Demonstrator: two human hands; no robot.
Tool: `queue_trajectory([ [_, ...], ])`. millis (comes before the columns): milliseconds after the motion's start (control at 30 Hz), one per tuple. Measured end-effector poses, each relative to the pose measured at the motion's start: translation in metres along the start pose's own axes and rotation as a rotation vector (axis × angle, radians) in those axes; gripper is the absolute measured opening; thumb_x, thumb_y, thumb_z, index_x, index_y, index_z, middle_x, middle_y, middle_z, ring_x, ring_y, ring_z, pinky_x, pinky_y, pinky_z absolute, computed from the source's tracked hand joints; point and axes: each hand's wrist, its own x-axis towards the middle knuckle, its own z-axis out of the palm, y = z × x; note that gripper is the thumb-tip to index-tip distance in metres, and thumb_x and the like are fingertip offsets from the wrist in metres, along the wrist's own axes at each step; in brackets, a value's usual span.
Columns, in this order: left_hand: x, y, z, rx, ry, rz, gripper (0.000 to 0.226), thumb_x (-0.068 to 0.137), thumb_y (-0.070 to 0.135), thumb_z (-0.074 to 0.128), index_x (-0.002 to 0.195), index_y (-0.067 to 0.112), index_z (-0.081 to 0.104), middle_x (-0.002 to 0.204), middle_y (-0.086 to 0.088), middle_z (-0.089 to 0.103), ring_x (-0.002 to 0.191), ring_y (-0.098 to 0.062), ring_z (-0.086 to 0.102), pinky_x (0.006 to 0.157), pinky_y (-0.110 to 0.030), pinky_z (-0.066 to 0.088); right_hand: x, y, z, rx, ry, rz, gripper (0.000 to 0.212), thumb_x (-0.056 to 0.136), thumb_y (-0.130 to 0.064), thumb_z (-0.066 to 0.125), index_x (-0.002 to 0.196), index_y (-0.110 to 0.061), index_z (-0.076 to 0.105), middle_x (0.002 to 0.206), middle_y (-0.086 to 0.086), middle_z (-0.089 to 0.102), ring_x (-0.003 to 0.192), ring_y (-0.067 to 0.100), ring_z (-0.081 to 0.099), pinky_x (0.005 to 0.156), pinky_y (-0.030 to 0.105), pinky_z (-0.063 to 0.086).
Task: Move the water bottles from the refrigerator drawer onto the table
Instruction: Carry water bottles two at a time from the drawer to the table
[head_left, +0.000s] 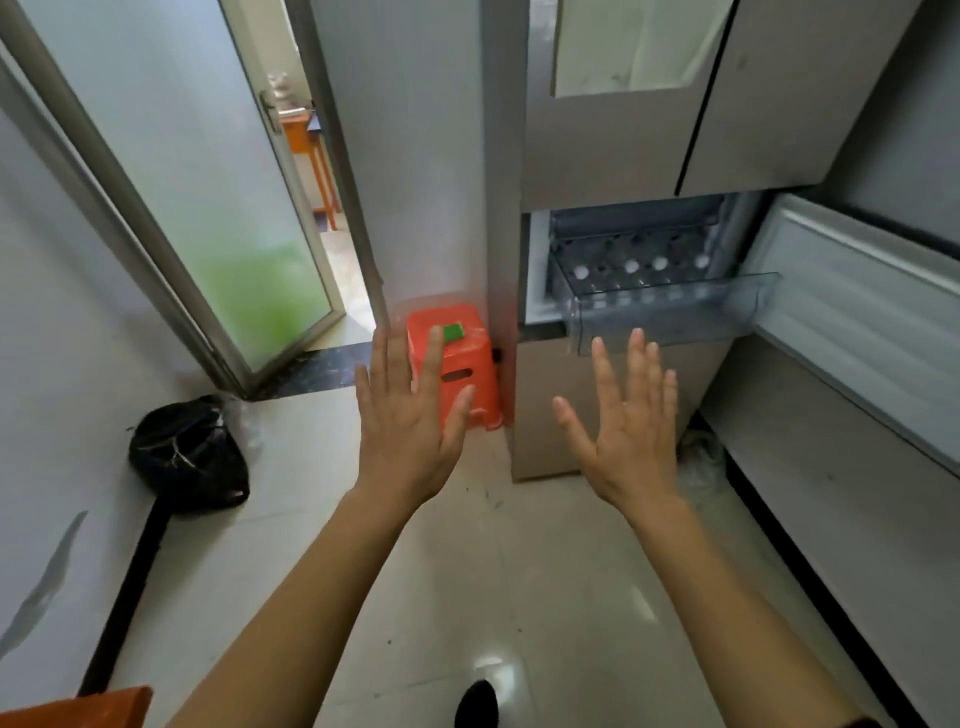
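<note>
A clear plastic refrigerator drawer (670, 312) stands pulled out of the grey refrigerator (613, 150), whose lower right door (857, 312) is swung open. Several water bottles (631, 266) stand upright inside it, seen mainly as white caps. My left hand (410, 415) is raised with spread fingers and holds nothing, in front of an orange stool. My right hand (628, 421) is likewise spread and empty, just below and in front of the drawer's front wall. Neither hand touches the drawer. No table top is clearly in view.
An orange plastic stool (462, 364) with a small green item (453, 331) on top stands left of the refrigerator. A black bag (187, 457) lies on the tiled floor at the left wall. A frosted glass door (208, 197) stands open. An orange edge (78, 709) shows at bottom left.
</note>
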Motion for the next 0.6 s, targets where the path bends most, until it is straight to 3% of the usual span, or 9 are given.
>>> queue_trajectory([
  [100, 0.072, 0.025, 0.036, -0.015, -0.044, 0.039, 0.070, 0.098, 0.063, 0.018, 0.157, 0.029, 0.002, 0.166, -0.008, -0.009, 0.152, -0.027, -0.012, 0.120, -0.059, 0.010, 0.057, 0.037, -0.001, -0.056, 0.007, 0.079, 0.079, 0.096, -0.065, 0.032, 0.160, -0.026, 0.005, 0.166, 0.011, -0.011, 0.153, 0.029, -0.010, 0.122, 0.056, 0.004],
  [200, 0.139, 0.055, 0.072, -0.021, -0.083, 0.156, 0.070, 0.101, 0.060, 0.026, 0.157, 0.031, -0.003, 0.165, -0.006, -0.014, 0.151, -0.024, -0.019, 0.122, -0.054, 0.000, 0.102, 0.077, -0.006, -0.099, 0.040, 0.161, 0.079, 0.097, -0.065, 0.031, 0.160, -0.026, 0.004, 0.166, 0.010, -0.011, 0.153, 0.028, -0.010, 0.123, 0.054, 0.004],
  [367, 0.216, 0.115, 0.132, -0.023, -0.200, 0.283, 0.070, 0.100, 0.060, 0.025, 0.158, 0.030, -0.003, 0.164, -0.007, -0.017, 0.151, -0.027, -0.018, 0.121, -0.056, 0.006, 0.142, 0.152, -0.010, -0.140, 0.047, 0.306, 0.078, 0.096, -0.066, 0.027, 0.160, -0.025, 0.007, 0.166, 0.012, -0.007, 0.153, 0.028, -0.006, 0.123, 0.052, 0.004],
  [600, 0.274, 0.177, 0.231, 0.018, -0.335, 0.286, 0.070, 0.101, 0.060, 0.023, 0.158, 0.029, -0.002, 0.164, -0.007, -0.019, 0.150, -0.027, -0.019, 0.122, -0.053, 0.002, 0.190, 0.271, 0.024, -0.126, -0.015, 0.369, 0.075, 0.098, -0.067, 0.025, 0.159, -0.026, 0.010, 0.166, 0.015, 0.003, 0.153, 0.030, 0.002, 0.122, 0.050, 0.003],
])
